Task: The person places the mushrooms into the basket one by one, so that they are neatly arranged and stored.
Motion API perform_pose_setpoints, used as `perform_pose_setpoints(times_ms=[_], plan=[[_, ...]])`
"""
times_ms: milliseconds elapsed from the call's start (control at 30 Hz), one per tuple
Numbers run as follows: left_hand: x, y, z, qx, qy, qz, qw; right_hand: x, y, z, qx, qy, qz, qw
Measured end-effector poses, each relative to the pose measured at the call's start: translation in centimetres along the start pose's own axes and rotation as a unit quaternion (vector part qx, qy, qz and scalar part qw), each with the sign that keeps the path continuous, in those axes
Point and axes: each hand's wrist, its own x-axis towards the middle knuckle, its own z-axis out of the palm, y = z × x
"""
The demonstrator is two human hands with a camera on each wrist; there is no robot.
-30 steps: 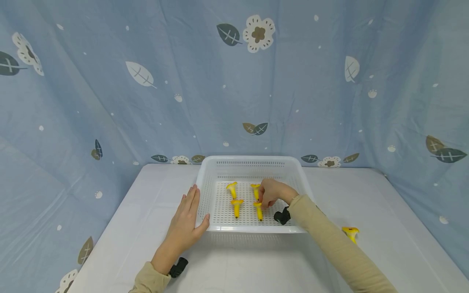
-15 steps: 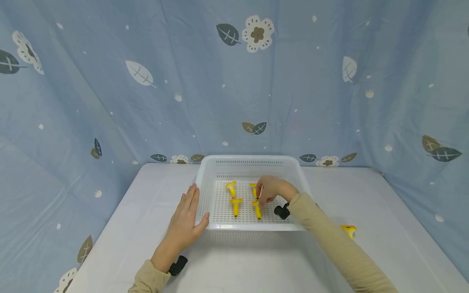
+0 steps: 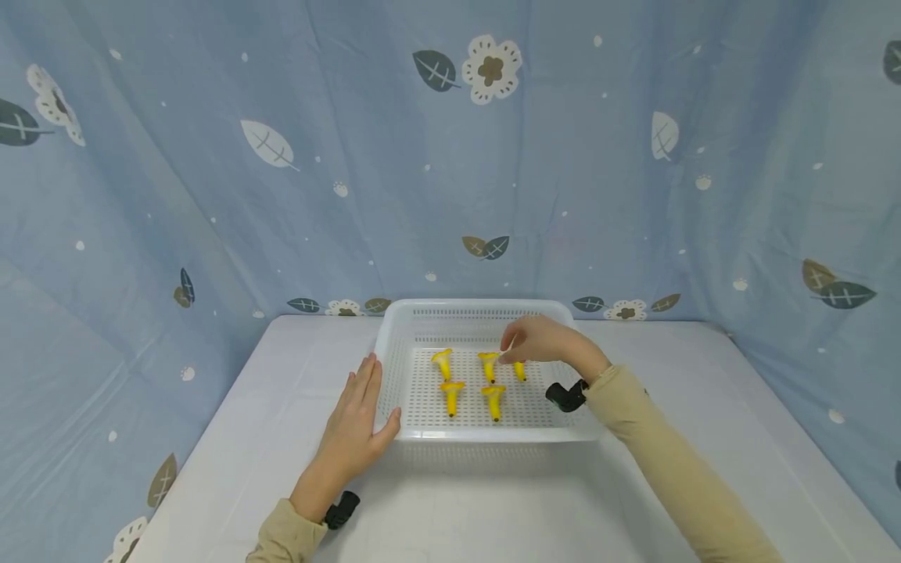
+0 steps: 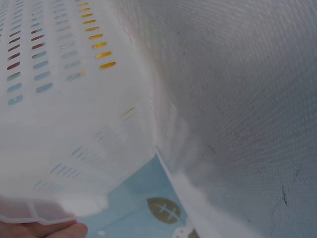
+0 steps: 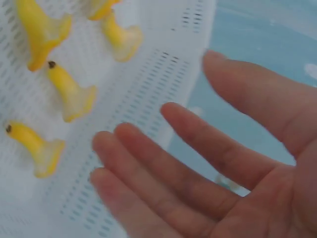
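My left hand (image 3: 353, 432) lies along the left side of the white perforated basket (image 3: 493, 435), fingers straight against its rim. In the left wrist view its fingertips (image 4: 64, 231) show at the basket's edge. My right hand (image 3: 545, 341) is over the basket's right back part with nothing in it; the right wrist view shows its fingers loosely extended. Inside lie several yellow trumpet-shaped mushrooms: the back-left mushroom (image 3: 442, 363), front-left mushroom (image 3: 452, 399), back-middle mushroom (image 3: 489, 366), front-middle mushroom (image 3: 495, 402), and another mushroom (image 3: 520, 371) partly hidden under my right hand.
The basket stands on a white-covered table (image 3: 493, 516). A blue patterned curtain (image 3: 394, 172) hangs behind the table and along its sides. Black wrist devices show at both wrists, the right device (image 3: 565, 396) over the basket's front right.
My right hand has risen and moved right, its fingers spreading; a mushroom hidden beneath it now shows. My left hand has stayed put. The mushroom on the table at right is no longer visible.
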Motion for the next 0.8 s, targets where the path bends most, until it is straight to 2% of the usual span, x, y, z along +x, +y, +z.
perform_pose_setpoints(times_ms=[133,200,400,533,800], plan=[[0.0,0.0,0.0,0.000,0.000,-0.002,1.0000,-1.7,0.0,-1.2,0.021,0.040,-0.054,0.9975],[0.0,0.0,0.0,-0.001,-0.002,-0.004,1.0000,-2.6,0.1,-1.6,0.035,0.061,-0.068,0.9951],[0.0,-0.1,0.1,0.001,-0.003,-0.003,1.0000,-5.9,0.6,-2.9,0.062,0.144,-0.050,0.9863],[0.0,-0.2,0.1,0.002,-0.004,0.000,1.0000,-7.9,1.8,-3.7,0.079,0.189,-0.043,0.9778],[0.0,-0.1,0.1,0.001,-0.008,-0.002,1.0000,-10.7,6.6,-3.6,0.138,0.227,-0.039,0.9632]])
